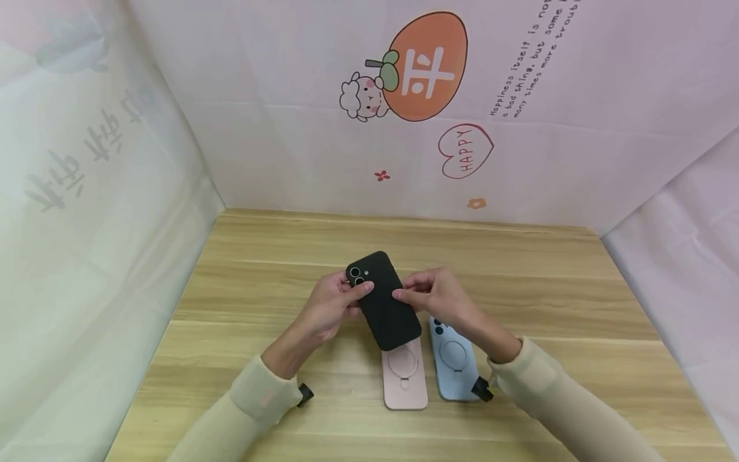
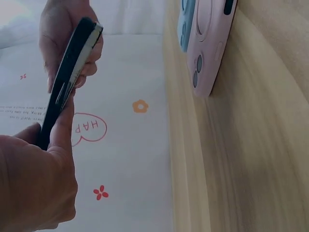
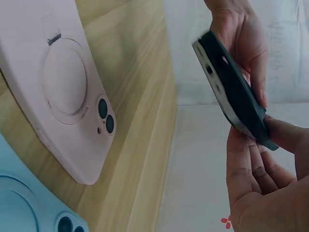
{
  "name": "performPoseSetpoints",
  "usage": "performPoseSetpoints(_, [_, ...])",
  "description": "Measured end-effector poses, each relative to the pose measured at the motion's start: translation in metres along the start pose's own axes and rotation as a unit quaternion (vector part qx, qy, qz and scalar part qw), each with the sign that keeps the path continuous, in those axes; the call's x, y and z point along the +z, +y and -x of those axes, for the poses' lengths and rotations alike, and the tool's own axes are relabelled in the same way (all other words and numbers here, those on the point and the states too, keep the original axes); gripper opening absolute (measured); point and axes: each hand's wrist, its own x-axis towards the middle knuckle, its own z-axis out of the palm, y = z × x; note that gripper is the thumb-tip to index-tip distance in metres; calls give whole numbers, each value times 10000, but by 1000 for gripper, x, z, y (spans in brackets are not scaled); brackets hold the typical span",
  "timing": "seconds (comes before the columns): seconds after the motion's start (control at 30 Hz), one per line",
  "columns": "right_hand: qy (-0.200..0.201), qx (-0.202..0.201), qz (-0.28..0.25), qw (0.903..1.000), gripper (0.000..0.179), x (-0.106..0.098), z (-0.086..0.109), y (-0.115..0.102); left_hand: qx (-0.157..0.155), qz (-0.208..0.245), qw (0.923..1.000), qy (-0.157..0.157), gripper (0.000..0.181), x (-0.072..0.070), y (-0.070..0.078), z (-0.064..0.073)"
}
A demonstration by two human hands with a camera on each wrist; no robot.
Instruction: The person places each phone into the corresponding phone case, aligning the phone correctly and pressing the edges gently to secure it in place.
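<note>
A phone in a black case [image 1: 385,314] is held tilted above the table, its camera side up in the head view. My left hand [image 1: 331,301] grips its left edge, thumb beside the camera lenses and fingers underneath. On the opposite edge my right hand [image 1: 435,295] pinches it between thumb and fingers. In the right wrist view a pale phone edge [image 3: 219,92] shows along the dark case, partly standing out from it. Below lies a pink phone case [image 1: 404,388] with a ring on its back, partly covered by the black one. A light blue phone case [image 1: 456,369] lies to its right.
The wooden table [image 1: 254,269] is bordered by a printed white cloth [image 1: 288,147] at the back and sides. A black wrist strap end [image 1: 482,389] hangs over the blue case from the right sleeve [image 1: 534,378].
</note>
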Motion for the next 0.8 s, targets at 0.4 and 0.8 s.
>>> performPoseSetpoints(0.4, [-4, -247, -203, 9995, 19, 5, 10, 19, 195, 399, 9979, 482, 29, -6, 0, 1])
performPoseSetpoints(0.8, [-139, -663, 398, 9969, 17, -3, 15, 21, -38, 190, 9998, -107, 34, -11, 2, 2])
